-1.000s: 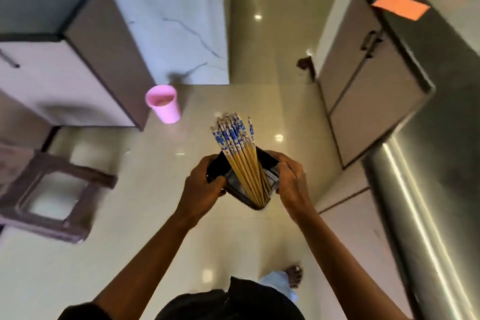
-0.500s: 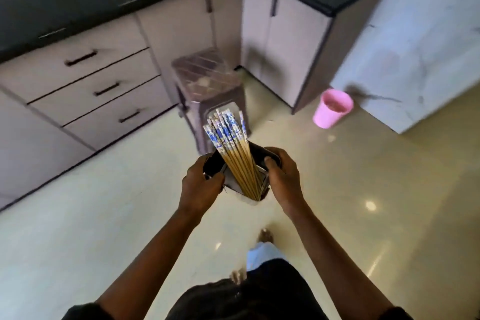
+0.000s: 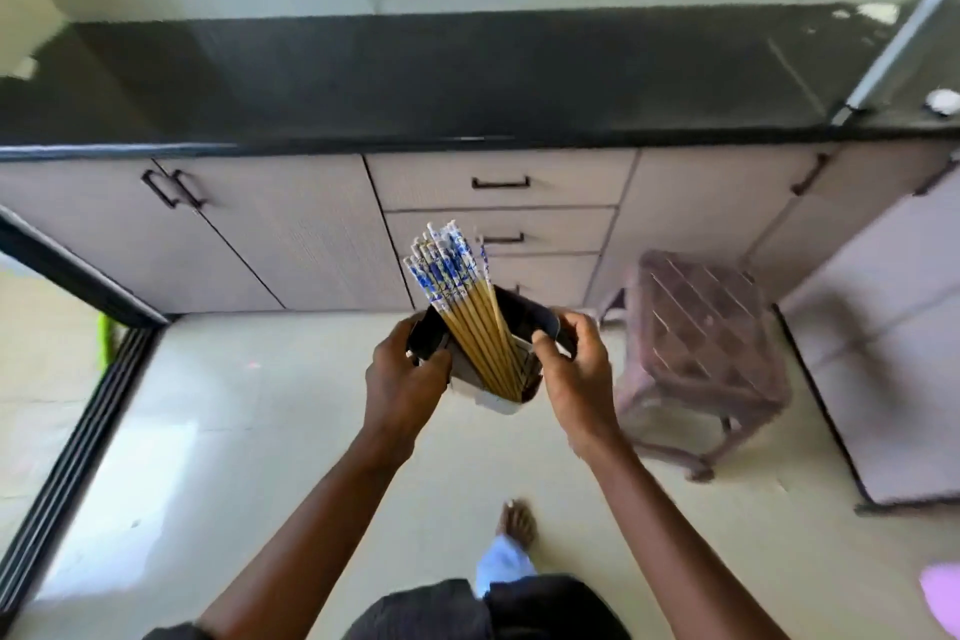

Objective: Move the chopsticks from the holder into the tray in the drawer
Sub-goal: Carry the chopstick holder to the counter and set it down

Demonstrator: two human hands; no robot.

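A bundle of wooden chopsticks with blue-and-white patterned tops stands tilted to the left in a dark holder. I carry the holder in front of me above the floor. My left hand grips its left side and my right hand grips its right side. Straight ahead is a stack of three shut drawers; the top drawer has a black handle. No tray is visible.
A black countertop runs across the cabinets. A brown plastic stool stands on the floor to the right of the drawers. A pink bin edge shows at the bottom right. My bare foot is on the cream tiled floor.
The view has swung round: the drawers now face me directly and closer, the stool has shifted to the right, the pink bin to the bottom right corner. Both hands keep hold of the holder.
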